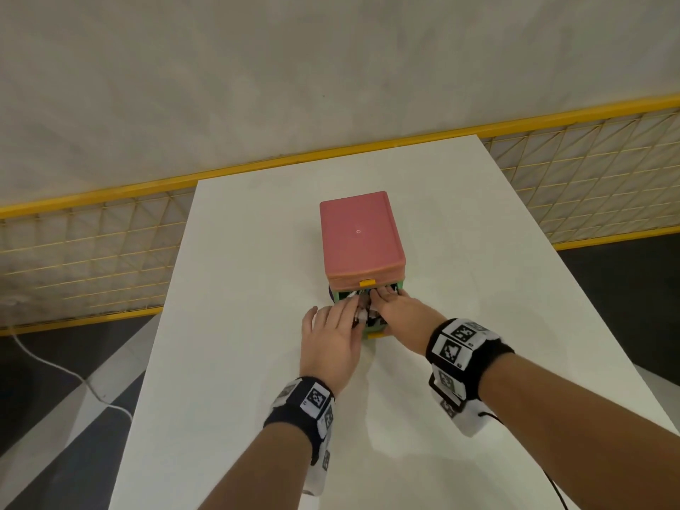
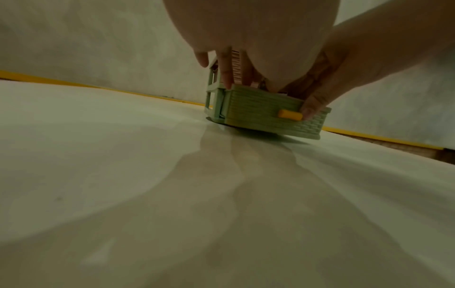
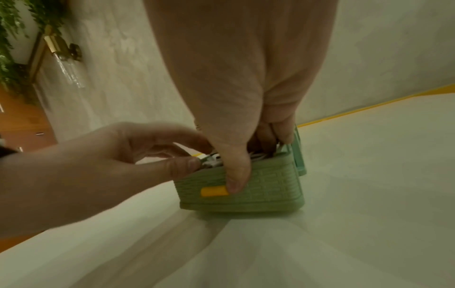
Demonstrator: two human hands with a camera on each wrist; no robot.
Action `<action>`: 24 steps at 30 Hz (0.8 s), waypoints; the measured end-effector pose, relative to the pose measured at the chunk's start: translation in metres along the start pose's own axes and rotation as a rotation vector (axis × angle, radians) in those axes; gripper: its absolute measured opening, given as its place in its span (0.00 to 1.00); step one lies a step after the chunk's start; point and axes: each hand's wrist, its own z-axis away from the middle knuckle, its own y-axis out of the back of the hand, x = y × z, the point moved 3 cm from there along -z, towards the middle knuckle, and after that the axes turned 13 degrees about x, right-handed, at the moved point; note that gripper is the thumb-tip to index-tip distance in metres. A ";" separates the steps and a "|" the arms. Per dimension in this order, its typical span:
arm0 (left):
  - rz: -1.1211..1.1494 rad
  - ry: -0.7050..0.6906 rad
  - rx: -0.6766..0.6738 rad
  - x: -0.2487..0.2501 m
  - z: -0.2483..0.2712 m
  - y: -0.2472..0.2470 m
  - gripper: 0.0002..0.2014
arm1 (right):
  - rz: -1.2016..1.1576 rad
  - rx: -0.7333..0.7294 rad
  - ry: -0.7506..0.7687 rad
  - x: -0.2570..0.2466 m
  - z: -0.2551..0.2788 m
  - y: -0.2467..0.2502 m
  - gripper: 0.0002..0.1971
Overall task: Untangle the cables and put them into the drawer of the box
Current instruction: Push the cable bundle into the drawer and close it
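Note:
A box with a pink lid [image 1: 358, 233] stands mid-table. Its green woven drawer [image 3: 270, 187] is pulled out toward me, a yellow handle [image 3: 214, 191] on its front. White cables [image 3: 211, 161] lie bunched inside the drawer [image 1: 373, 327], mostly hidden under both hands. My right hand [image 1: 386, 294] reaches over the drawer with its fingers down on the cables and its thumb [image 3: 236, 181] resting on the drawer front beside the handle. My left hand [image 1: 349, 314] comes in from the left, thumb and fingers [image 3: 184, 165] pinching cable at the drawer's left rim [image 2: 258, 109].
The white table [image 1: 257, 362] is narrow, with edges close on both sides. A yellow mesh fence [image 1: 92, 244] runs behind and beside it. A white cord [image 1: 55, 369] trails on the floor at the left.

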 end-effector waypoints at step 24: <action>0.131 0.183 -0.002 -0.014 -0.070 0.017 0.36 | -0.149 0.108 0.015 0.000 -0.001 0.006 0.27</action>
